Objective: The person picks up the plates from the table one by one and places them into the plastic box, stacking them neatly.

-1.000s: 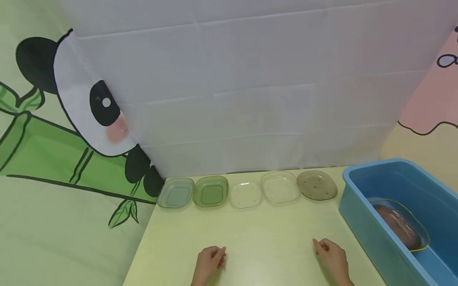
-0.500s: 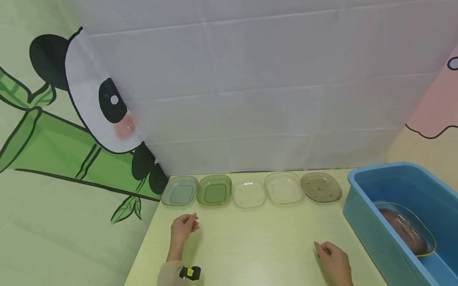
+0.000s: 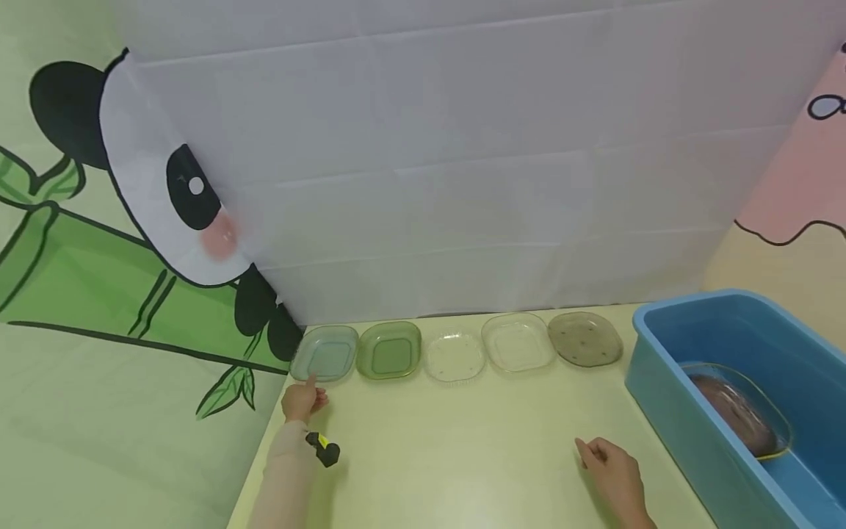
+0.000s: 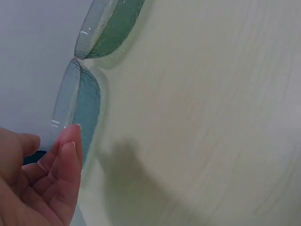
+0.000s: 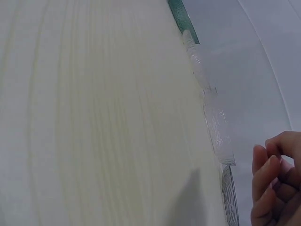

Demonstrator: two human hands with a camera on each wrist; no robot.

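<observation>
On the tabletop (image 3: 463,448), a blue tub (image 3: 667,411), cut off at the right edge, holds a half-sunk dish. The bluish plate (image 3: 325,355) ends a row along the back wall, its long axis front to back. The left hand (image 3: 302,400) touches its near rim, fingers (image 4: 70,146) loosely extended, gripping nothing; the right hand (image 3: 611,474) rests loosely curled, empty.

A blue tub (image 3: 667,367) holds a submerged dish (image 3: 740,411); a panda cloth (image 3: 132,220) hangs beside a white sheet (image 3: 463,184).
</observation>
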